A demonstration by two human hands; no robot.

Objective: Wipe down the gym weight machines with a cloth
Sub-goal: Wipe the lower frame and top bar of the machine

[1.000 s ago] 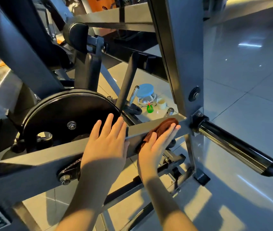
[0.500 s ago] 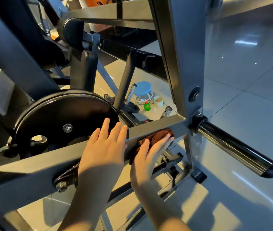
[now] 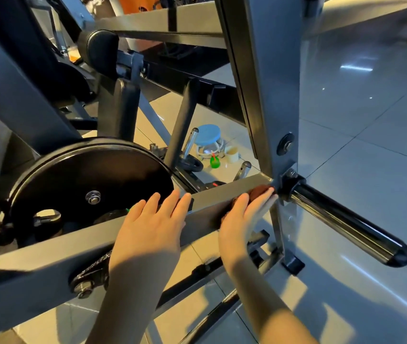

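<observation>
Gym floor (image 3: 371, 170) | L hand (image 3: 148, 232) flat on bar (image 3: 207, 202) | R hand (image 3: 242, 219) presses cloth (image 3: 259, 191)

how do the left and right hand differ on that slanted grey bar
The left hand lies bare on the slanted grey bar; the right hand presses a brown cloth against it. The left hand sits lower along the bar, in front of the black weight plate; the right hand is higher, near the upright post. Both are flat with straight fingers on the same bar.

brown cloth (image 3: 259, 192), pressed on grey machine bar (image 3: 212, 202)
</observation>
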